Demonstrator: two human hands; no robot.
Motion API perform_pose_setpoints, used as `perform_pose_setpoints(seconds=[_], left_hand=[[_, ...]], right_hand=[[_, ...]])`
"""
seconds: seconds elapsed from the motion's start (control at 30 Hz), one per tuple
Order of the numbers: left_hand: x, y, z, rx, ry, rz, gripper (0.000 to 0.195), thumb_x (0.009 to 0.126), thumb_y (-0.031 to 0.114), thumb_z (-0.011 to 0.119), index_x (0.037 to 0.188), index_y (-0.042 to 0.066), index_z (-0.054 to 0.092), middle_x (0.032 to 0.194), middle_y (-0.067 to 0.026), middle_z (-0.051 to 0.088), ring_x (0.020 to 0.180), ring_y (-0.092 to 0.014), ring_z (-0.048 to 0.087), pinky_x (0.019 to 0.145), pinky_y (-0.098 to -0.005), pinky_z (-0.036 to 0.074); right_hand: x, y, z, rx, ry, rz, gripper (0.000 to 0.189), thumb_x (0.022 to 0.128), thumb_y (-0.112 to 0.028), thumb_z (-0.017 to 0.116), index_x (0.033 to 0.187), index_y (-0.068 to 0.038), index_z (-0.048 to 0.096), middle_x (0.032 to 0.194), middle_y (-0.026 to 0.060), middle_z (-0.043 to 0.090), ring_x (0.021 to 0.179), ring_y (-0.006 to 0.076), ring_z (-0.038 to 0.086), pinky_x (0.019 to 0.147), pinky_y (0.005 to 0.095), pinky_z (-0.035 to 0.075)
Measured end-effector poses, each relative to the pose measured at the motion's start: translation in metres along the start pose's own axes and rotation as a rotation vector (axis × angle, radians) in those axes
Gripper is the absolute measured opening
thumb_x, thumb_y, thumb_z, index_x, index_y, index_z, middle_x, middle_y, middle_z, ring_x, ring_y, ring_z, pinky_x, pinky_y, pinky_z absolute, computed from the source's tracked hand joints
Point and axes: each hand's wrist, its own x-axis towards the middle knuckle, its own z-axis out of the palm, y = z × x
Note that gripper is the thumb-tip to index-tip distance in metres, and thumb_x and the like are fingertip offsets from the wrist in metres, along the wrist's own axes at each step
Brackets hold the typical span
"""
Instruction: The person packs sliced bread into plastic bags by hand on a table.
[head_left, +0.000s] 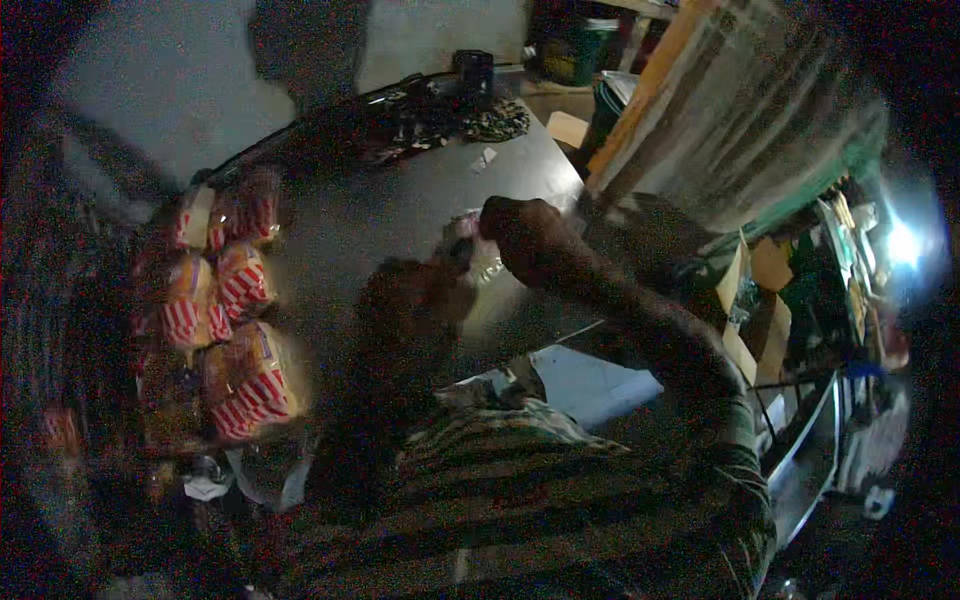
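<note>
In dim light both of my hands are over a grey metal table (360, 202). My right hand (529, 236) reaches in from the right, its fingers curled at the top of what looks like a clear plastic bag (489, 271). A pinkish bit of it shows beside the knuckles. My left hand (420, 296) is a dark blur left of the bag and seems to be against it; its fingers cannot be made out. Left of my hands, packaged bread loaves (255, 405) in red-and-white striped wrappers stand stacked in rows.
Dark clutter and a black container (474, 69) line the table's back edge. A white sheet (592, 382) lies close to my striped shirt. To the right are an open cardboard box (757, 315), a large pale sheet-like panel (735, 105) and a bright lamp (904, 246).
</note>
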Motion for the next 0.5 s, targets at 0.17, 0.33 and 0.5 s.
perform_pose_setpoints(seconds=[0.17, 0.33, 0.5], left_hand=[[0.008, 0.033, -0.023, -0.531, -0.228, -0.445, 0.028, 0.089, 0.028, 0.070, 0.104, 0.004, 0.075, 0.093, -0.0199, 0.074, 0.080, -0.032, 0.073, 0.075, -0.0438, 0.058], [0.000, -0.003, 0.006, -0.592, 0.092, -0.019, 0.024, 0.087, 0.022, 0.068, 0.102, 0.004, 0.074, 0.089, -0.0194, 0.073, 0.080, -0.033, 0.073, 0.076, -0.0435, 0.058], [0.020, 0.019, 0.013, -0.405, 0.471, 0.112, 0.026, 0.083, 0.023, 0.072, 0.104, 0.008, 0.072, 0.094, -0.0168, 0.070, 0.092, -0.033, 0.067, 0.089, -0.0418, 0.051]], right_hand=[[-0.002, 0.005, 0.006, 0.461, -0.192, -0.273, 0.018, 0.094, -0.006, 0.061, 0.109, -0.001, 0.071, 0.080, 0.0131, 0.070, 0.075, 0.0292, 0.072, 0.068, 0.0373, 0.061], [-0.029, -0.017, -0.002, 0.949, -0.313, 0.075, 0.017, 0.097, -0.008, 0.061, 0.105, 0.003, 0.071, 0.085, 0.0122, 0.071, 0.080, 0.0248, 0.073, 0.072, 0.0366, 0.060], [-0.039, 0.005, 0.014, 1.515, -0.119, 0.285, 0.028, 0.102, -0.021, 0.059, 0.103, 0.005, 0.071, 0.088, 0.0105, 0.071, 0.073, 0.0195, 0.069, 0.065, 0.0338, 0.056]])
